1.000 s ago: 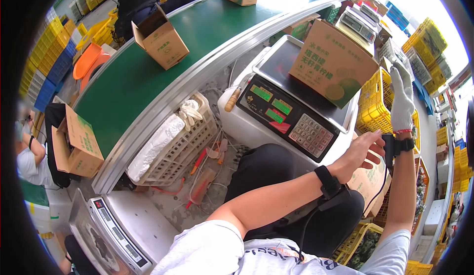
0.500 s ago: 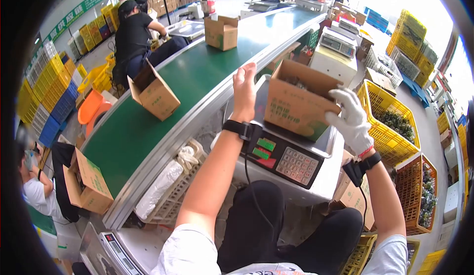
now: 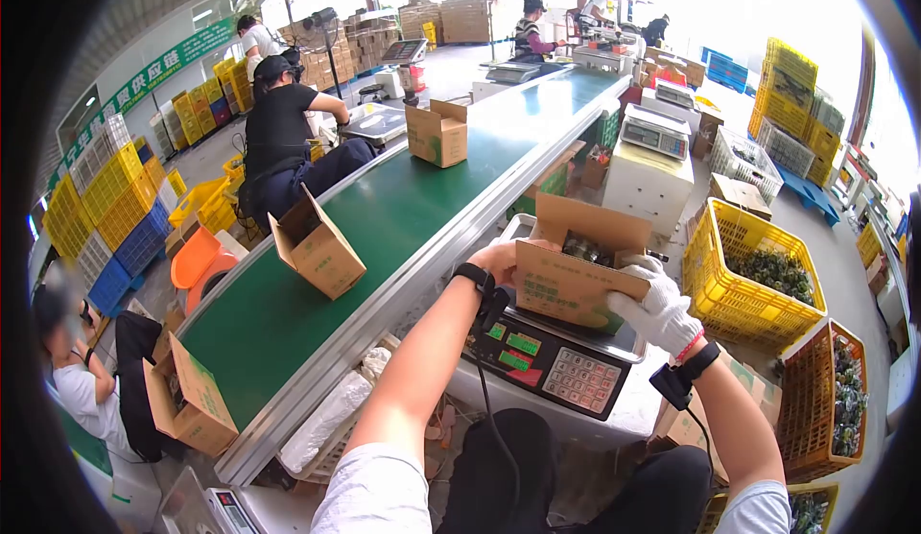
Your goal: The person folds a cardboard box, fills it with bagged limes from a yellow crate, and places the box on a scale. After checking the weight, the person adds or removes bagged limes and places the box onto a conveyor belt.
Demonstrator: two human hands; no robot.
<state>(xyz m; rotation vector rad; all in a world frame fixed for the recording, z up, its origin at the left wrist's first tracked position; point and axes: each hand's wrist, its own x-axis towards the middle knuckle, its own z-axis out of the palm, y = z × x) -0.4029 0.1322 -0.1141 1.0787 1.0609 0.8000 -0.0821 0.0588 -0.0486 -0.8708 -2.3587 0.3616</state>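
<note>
An open cardboard box (image 3: 566, 289) with green print stands on the tray of a digital scale (image 3: 552, 361), and dark items (image 3: 585, 250) show inside it. My bare left hand (image 3: 508, 259) is at the box's left side, its fingers closed and reaching over the edge. On the right side, my right hand (image 3: 657, 296), in a white glove, grips the box's wall and flap, thumb in front. Black straps sit on both wrists.
Left of the scale runs a green conveyor belt (image 3: 384, 237) carrying three open boxes. Yellow (image 3: 739, 289) and orange (image 3: 815, 409) crates of dark green goods stand to the right. A person in black (image 3: 278, 126) sits beyond the belt; others are farther off.
My left hand has lowered from above the scale onto the box's left side. My right hand has closed on the right side. The view has tilted up a little.
</note>
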